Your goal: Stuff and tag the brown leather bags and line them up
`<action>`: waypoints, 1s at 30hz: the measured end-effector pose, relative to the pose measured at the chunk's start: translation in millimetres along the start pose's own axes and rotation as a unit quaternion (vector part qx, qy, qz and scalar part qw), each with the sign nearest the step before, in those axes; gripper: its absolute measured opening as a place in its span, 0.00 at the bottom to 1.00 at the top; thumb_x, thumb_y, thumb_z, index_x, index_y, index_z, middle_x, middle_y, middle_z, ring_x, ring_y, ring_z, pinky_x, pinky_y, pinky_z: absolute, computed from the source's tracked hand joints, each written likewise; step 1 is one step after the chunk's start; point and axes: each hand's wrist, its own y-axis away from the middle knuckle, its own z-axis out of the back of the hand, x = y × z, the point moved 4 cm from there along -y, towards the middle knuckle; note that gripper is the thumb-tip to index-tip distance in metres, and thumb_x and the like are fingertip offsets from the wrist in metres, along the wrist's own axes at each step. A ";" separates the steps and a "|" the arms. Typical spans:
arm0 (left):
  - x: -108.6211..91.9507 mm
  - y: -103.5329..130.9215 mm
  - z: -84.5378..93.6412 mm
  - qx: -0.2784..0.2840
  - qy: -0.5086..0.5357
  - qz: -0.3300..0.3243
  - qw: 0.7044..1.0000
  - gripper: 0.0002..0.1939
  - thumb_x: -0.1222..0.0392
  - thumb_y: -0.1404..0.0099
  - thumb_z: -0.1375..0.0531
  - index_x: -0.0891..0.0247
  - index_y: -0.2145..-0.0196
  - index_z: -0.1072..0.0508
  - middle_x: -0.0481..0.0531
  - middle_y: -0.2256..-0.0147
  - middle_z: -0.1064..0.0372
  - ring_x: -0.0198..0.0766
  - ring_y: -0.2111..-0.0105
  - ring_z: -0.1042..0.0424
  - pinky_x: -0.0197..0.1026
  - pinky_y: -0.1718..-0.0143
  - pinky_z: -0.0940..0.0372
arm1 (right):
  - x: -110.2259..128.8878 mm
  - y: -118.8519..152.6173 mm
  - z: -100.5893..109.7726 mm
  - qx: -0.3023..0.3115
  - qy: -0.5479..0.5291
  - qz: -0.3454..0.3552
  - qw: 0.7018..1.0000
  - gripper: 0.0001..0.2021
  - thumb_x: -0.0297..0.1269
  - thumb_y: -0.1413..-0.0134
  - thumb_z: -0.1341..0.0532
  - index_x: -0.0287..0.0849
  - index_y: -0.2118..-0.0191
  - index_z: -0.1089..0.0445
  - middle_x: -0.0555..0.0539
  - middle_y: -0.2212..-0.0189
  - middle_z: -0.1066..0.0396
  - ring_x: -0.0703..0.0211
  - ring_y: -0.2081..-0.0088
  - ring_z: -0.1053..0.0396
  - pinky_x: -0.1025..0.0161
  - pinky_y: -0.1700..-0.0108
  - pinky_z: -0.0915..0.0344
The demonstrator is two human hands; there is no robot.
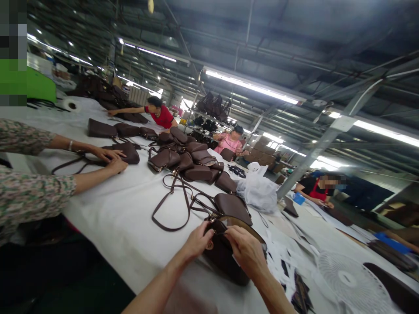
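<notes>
A dark brown handbag [229,266] with an unzipped top and tan lining lies on the white-covered table right in front of me. My left hand [197,240] pinches the bag near its strap end and gold-coloured hardware. On the near side of the opening, my right hand [245,247] is closed on the bag's rim; its fingertips partly hide what they hold. A round tag or emblem [209,245] shows just below my left fingers. Thin brown straps [172,226] loop out across the table to the left. Another brown bag [231,206] rests directly behind this one.
Several brown bags [196,172] are heaped mid-table. At left, a co-worker's hands [113,160] press on another bag. Crumpled white plastic [258,192] sits right of the heap. A white fan [352,279] and dark scraps [301,292] are at lower right. Other people work farther back.
</notes>
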 end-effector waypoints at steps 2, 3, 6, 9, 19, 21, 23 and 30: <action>-2.5 -5.1 -0.7 0.015 -0.039 -0.002 0.999 0.18 0.57 0.37 0.47 0.62 0.51 0.29 0.56 0.53 0.27 0.47 0.52 0.32 0.48 0.47 0.41 | -3.1 2.5 0.9 -0.004 -0.007 0.005 1.000 0.13 0.32 0.36 0.50 0.43 0.65 0.29 0.46 0.63 0.26 0.57 0.62 0.29 0.63 0.58 0.35; -4.5 -6.0 -1.0 0.016 -0.050 -0.003 0.999 0.18 0.58 0.38 0.46 0.61 0.52 0.28 0.55 0.54 0.27 0.48 0.52 0.32 0.49 0.47 0.41 | -4.6 4.2 2.0 -0.006 -0.013 0.007 1.000 0.13 0.32 0.36 0.50 0.44 0.65 0.29 0.46 0.64 0.26 0.58 0.62 0.29 0.63 0.58 0.34; -9.5 -2.2 -3.2 -0.006 -0.028 -0.011 1.000 0.21 0.62 0.42 0.45 0.61 0.50 0.28 0.55 0.53 0.28 0.48 0.51 0.34 0.48 0.46 0.42 | -7.9 9.5 7.8 -0.007 -0.034 0.005 0.999 0.12 0.34 0.36 0.49 0.45 0.65 0.29 0.47 0.65 0.26 0.58 0.63 0.28 0.64 0.60 0.34; -8.2 7.7 -9.9 -0.041 0.031 -0.006 0.999 0.25 0.63 0.42 0.45 0.62 0.46 0.31 0.55 0.50 0.31 0.47 0.49 0.35 0.47 0.43 0.44 | -5.9 12.8 15.9 -0.007 -0.039 -0.025 0.999 0.13 0.35 0.36 0.50 0.45 0.67 0.29 0.47 0.62 0.27 0.59 0.64 0.28 0.65 0.62 0.34; -9.8 32.3 -33.6 -0.064 0.052 0.045 0.996 0.22 0.63 0.41 0.46 0.63 0.48 0.31 0.56 0.48 0.33 0.46 0.48 0.36 0.46 0.43 0.43 | 37.4 -1.9 35.1 0.012 0.153 -0.032 0.988 0.14 0.35 0.36 0.48 0.43 0.72 0.31 0.49 0.72 0.33 0.63 0.71 0.33 0.66 0.72 0.49; -9.4 32.2 -33.1 -0.063 0.053 0.045 0.996 0.22 0.63 0.42 0.46 0.64 0.48 0.31 0.57 0.47 0.33 0.46 0.48 0.36 0.47 0.43 0.42 | 36.0 -6.1 37.5 0.051 0.168 -0.026 0.984 0.14 0.34 0.37 0.47 0.44 0.72 0.30 0.49 0.73 0.32 0.63 0.73 0.33 0.65 0.73 0.51; -7.8 31.9 -32.5 -0.063 0.058 0.046 0.995 0.23 0.63 0.43 0.46 0.63 0.48 0.31 0.57 0.46 0.34 0.47 0.47 0.36 0.47 0.43 0.43 | 32.4 -10.2 39.4 0.100 0.168 -0.023 0.980 0.13 0.34 0.38 0.47 0.44 0.72 0.29 0.49 0.73 0.29 0.63 0.74 0.32 0.64 0.74 0.52; -7.7 32.1 -31.7 -0.061 0.100 0.049 0.992 0.25 0.63 0.43 0.45 0.64 0.46 0.32 0.57 0.48 0.32 0.47 0.48 0.34 0.47 0.44 0.41 | 30.4 -19.1 41.6 0.193 0.217 -0.059 0.955 0.12 0.30 0.42 0.46 0.42 0.69 0.24 0.41 0.72 0.23 0.54 0.72 0.26 0.64 0.73 0.46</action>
